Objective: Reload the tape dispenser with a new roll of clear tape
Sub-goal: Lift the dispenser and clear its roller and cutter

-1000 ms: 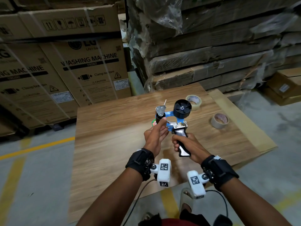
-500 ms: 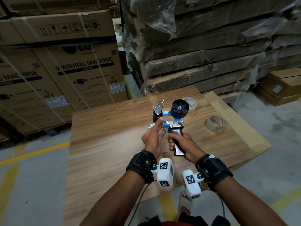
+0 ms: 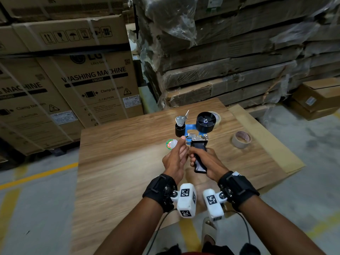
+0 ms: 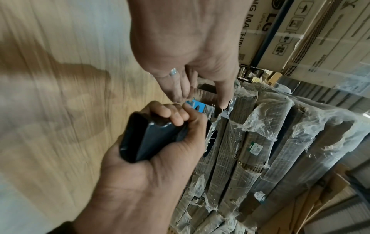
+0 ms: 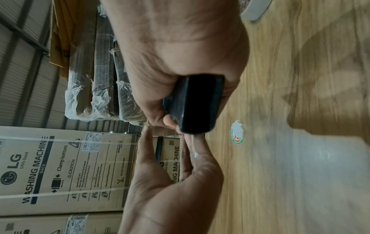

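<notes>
My right hand grips the black handle of the tape dispenser and holds it upright above the wooden table. The dispenser has a blue frame, and its black hub carries no roll. With straight fingers, my left hand touches the metal plate just above the handle. The left wrist view shows a left fingertip on that plate, and the right hand wrapped around the handle. A clear tape roll lies on the table behind the hub.
A brownish tape roll lies on the table to the right. A round red-and-green sticker sits under my left fingers. Washing machine cartons and wrapped stacks of flat boxes stand behind the table. A beige board pokes out at the table's right edge.
The hands and the dispenser have barely moved. The left fingers have slipped a little from the blue frame down toward the top of the handle.
</notes>
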Demonstrator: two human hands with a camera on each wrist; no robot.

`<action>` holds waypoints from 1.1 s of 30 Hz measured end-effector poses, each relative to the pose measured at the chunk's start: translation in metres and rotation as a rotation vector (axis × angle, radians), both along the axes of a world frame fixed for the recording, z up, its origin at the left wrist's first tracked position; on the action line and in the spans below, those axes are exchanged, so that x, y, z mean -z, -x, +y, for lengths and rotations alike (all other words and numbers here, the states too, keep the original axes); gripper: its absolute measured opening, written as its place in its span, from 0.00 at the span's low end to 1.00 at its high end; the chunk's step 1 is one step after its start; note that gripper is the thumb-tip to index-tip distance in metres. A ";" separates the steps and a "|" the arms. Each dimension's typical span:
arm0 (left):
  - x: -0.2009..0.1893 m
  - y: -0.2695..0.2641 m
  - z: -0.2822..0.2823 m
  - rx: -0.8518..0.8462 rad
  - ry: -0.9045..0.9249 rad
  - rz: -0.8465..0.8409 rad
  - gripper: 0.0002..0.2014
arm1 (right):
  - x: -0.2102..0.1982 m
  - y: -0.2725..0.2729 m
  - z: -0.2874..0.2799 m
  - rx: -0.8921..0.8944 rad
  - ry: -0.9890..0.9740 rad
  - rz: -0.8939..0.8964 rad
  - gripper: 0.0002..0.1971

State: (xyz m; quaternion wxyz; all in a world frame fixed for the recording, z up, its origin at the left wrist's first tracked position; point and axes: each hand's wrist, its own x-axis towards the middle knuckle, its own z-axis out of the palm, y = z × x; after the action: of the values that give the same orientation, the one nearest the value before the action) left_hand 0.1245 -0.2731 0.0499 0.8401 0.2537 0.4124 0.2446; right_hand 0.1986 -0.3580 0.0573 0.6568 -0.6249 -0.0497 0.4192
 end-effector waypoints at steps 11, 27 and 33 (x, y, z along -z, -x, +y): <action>0.011 0.007 0.002 0.040 -0.033 -0.030 0.24 | 0.011 0.001 0.000 0.005 0.002 -0.033 0.03; 0.057 0.037 0.054 0.124 -0.600 0.337 0.14 | 0.063 0.002 -0.003 -0.041 0.111 -0.013 0.04; 0.089 0.055 0.066 0.217 -0.715 0.424 0.18 | 0.109 0.003 -0.004 -0.132 0.220 0.045 0.08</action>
State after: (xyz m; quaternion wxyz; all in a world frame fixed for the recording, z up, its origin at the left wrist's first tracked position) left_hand 0.0692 -0.2069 -0.0396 0.6166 0.6156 0.4361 0.2250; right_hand 0.1959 -0.3622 -0.0513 0.5562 -0.6790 -0.0295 0.4784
